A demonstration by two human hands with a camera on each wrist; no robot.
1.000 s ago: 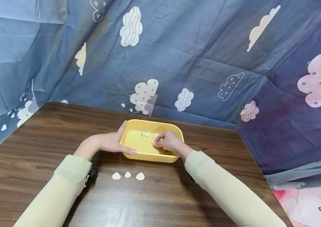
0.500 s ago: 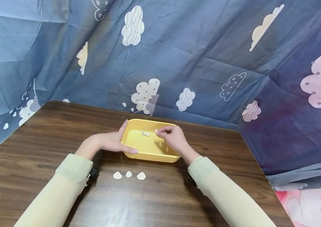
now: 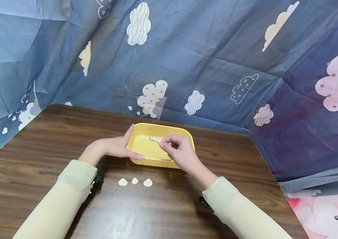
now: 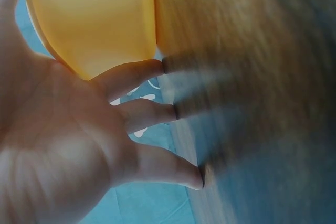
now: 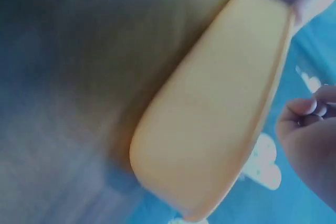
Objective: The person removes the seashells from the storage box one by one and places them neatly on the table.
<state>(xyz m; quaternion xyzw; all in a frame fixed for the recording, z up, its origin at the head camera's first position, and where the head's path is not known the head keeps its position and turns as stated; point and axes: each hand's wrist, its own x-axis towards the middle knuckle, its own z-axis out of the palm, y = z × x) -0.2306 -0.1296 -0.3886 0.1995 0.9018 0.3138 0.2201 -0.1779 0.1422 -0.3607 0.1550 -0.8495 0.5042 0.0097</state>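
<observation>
At the left end of a yellow tray (image 3: 154, 162), the left hand (image 3: 113, 147) rests with its fingers spread, one digit along the near side, another at the far left corner. The left wrist view shows that hand (image 4: 68, 135) against the tray (image 4: 105, 19), several fingers straight, their tips on the tabletop. Over the tray, the right hand (image 3: 182, 152) pinches a small white piece (image 3: 159, 140) beside a short row of small white pieces (image 3: 152, 139) on the tray floor. In the right wrist view the right hand (image 5: 310, 140) has curled fingers; its fingertips' piece is hidden.
Three white, rounded triangular pieces, left (image 3: 122, 182), middle (image 3: 134, 181) and right (image 3: 148, 182), lie in a row on the brown wooden table (image 3: 112, 212) in front of the tray. A blue cloud-patterned cloth (image 3: 171, 66) hangs behind the table.
The right hand rose from the tray's lower middle to its upper right, then moved left, bringing its white piece beside the others. The left hand stays at the tray's left end.
</observation>
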